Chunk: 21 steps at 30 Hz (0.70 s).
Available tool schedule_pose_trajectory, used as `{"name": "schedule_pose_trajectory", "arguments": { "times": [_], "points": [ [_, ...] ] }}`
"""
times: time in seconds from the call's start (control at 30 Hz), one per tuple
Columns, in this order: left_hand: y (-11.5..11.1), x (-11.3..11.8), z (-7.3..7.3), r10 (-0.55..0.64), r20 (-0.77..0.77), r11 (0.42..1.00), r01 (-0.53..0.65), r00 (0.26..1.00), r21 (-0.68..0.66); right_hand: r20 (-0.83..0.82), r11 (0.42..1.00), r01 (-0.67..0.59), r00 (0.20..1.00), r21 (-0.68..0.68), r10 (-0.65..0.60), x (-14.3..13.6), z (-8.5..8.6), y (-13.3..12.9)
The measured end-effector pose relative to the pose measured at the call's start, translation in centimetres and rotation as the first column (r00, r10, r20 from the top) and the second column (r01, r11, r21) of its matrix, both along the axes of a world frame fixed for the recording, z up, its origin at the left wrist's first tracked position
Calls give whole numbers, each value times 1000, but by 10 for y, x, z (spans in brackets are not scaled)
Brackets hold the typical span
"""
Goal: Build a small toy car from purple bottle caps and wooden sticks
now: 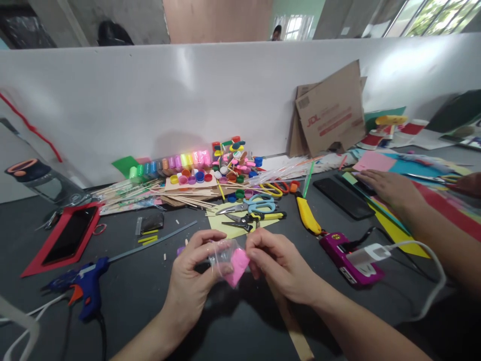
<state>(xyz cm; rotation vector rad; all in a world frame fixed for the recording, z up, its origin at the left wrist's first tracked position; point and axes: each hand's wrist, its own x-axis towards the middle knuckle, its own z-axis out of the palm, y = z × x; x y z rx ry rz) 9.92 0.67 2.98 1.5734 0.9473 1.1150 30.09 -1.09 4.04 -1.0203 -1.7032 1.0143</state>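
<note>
A small clear plastic bag point(219, 256) with a pink lump point(238, 265), like modelling clay, is held up over the dark table. My left hand point(193, 268) is closed around the bag's left side, thumb in front. From the other side, my right hand point(280, 263) pinches at the right edge of the bag, close to the pink lump. What lies between those fingertips is partly hidden. Below my right hand a flat wooden strip point(291, 323) rests on the table. Just beyond my hands are blue-handled scissors point(259, 203) and yellow-black pliers point(259, 216) on yellow paper.
A blue glue gun point(90, 286) and a phone on red paper point(71, 233) lie left. Paint pots point(191, 177) and sticks fill the back. A yellow cutter point(308, 214) and purple power strip point(351, 260) lie right, near another person's hand point(391, 190).
</note>
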Motion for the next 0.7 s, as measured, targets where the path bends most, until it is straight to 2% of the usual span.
{"name": "schedule_pose_trajectory", "arguments": {
  "times": [0.1, 0.17, 0.3, 0.43, 0.57, 0.7],
  "points": [
    [-1, 0, -1, -78, -72, 995, 82, 994, 64, 28, 1000, -4, 1000, 8, 4, 0, 2, 0],
    [-2, 1, -1, -108, -94, 992, 114, 990, 60, 33, 1000, 20, 999, 17, -21, 0, 3, 0],
    [-2, 5, 2, -85, -19, 995, 84, 996, -47, 64, 999, 25, 998, 25, -27, -2, 3, -1],
    [-1, 8, 2, -101, 31, 985, 104, 994, -135, 91, 999, 27, 995, 31, -30, -4, 0, 0],
    [-1, 8, -1, -90, 66, 981, 100, 994, -165, 115, 995, 52, 991, 85, -62, -5, -2, 2],
    [-2, 7, 1, -86, 30, 987, 89, 996, -130, 142, 981, 55, 986, 188, -83, -6, -4, 3]
  ]
}}
